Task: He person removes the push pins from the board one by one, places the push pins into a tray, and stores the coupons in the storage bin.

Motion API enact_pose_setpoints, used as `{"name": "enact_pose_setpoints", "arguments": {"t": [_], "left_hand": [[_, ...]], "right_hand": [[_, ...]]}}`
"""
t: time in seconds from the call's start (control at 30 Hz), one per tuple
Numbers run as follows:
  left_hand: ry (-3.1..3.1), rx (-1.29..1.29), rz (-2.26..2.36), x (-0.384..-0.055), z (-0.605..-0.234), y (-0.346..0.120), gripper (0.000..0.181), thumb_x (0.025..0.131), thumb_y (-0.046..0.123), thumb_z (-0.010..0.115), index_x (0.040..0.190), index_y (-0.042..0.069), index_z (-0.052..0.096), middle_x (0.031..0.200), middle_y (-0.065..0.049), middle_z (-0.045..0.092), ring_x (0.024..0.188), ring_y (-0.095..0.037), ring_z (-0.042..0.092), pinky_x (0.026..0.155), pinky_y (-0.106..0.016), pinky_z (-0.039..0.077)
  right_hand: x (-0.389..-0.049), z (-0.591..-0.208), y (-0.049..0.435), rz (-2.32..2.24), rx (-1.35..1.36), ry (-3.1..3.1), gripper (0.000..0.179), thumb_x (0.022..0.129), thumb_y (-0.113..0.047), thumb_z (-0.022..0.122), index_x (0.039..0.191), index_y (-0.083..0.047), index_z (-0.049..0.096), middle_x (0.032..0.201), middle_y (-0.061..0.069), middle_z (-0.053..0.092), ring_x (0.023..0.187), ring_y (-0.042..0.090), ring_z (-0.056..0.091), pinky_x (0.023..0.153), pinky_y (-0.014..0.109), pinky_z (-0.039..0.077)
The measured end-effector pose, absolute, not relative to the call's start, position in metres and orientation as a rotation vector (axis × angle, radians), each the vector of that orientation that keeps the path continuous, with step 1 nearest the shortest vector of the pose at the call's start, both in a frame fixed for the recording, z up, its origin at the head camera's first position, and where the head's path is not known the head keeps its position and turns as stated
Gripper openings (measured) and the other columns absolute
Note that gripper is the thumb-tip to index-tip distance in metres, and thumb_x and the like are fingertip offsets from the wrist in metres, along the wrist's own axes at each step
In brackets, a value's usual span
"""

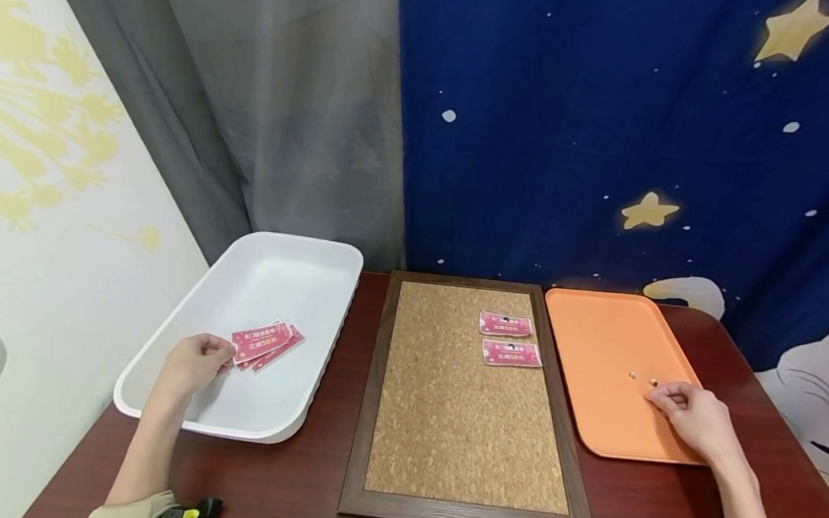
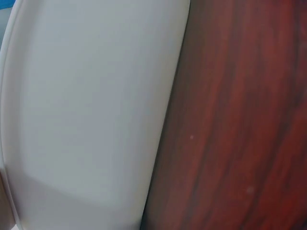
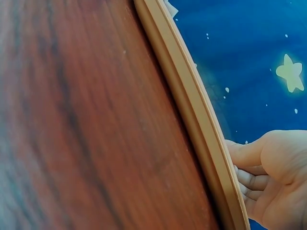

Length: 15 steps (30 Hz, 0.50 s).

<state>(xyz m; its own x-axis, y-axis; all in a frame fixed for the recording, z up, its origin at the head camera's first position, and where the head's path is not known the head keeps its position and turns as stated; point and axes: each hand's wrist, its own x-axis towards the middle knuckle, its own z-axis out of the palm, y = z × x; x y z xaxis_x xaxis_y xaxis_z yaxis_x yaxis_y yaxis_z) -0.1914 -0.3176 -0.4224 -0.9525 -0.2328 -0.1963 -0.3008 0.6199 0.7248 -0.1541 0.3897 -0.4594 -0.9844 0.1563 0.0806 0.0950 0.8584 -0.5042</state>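
My left hand [image 1: 198,363] reaches over the white bin [image 1: 291,274] and pinches the left end of a pink coupon [image 1: 260,340]. More pink coupons [image 1: 285,350] are fanned out under that one. On the orange tray [image 1: 604,328], my right hand [image 1: 692,415] has thumb and fingertips drawn together right at a small shiny pin [image 1: 654,382]. Another small pin [image 1: 632,375] lies just left of it. In the right wrist view the tray's rim hides the fingertips, and I cannot tell whether they hold the pin.
Between bin and tray lies a wood-framed cork board [image 1: 460,431]. Two pink coupons, an upper coupon [image 1: 506,327] and a lower coupon [image 1: 512,357], are fixed near its upper right with dark pins. The dark red table [image 1: 283,482] ends at grey and blue curtains [image 1: 538,139].
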Motion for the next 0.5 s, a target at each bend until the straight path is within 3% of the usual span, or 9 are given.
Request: {"name": "enact_pose_setpoints", "arguments": {"t": [0.5], "left_hand": [[2.756,-0.490,1.245,-0.1901,-0.4245,-0.3184,0.028,0.099,0.012,0.055,0.111,-0.013,0.059,0.080,-0.010,0.066,0.073,-0.020,0.058,0.062,-0.029,0.043]], "right_hand": [[-0.1552,-0.4641,0.3922,0.785,-0.219,-2.856,0.028,0.097,-0.023,0.069,0.093,0.005,0.068,0.083,0.016,0.070,0.078,0.029,0.065,0.066,0.035,0.044]]}}
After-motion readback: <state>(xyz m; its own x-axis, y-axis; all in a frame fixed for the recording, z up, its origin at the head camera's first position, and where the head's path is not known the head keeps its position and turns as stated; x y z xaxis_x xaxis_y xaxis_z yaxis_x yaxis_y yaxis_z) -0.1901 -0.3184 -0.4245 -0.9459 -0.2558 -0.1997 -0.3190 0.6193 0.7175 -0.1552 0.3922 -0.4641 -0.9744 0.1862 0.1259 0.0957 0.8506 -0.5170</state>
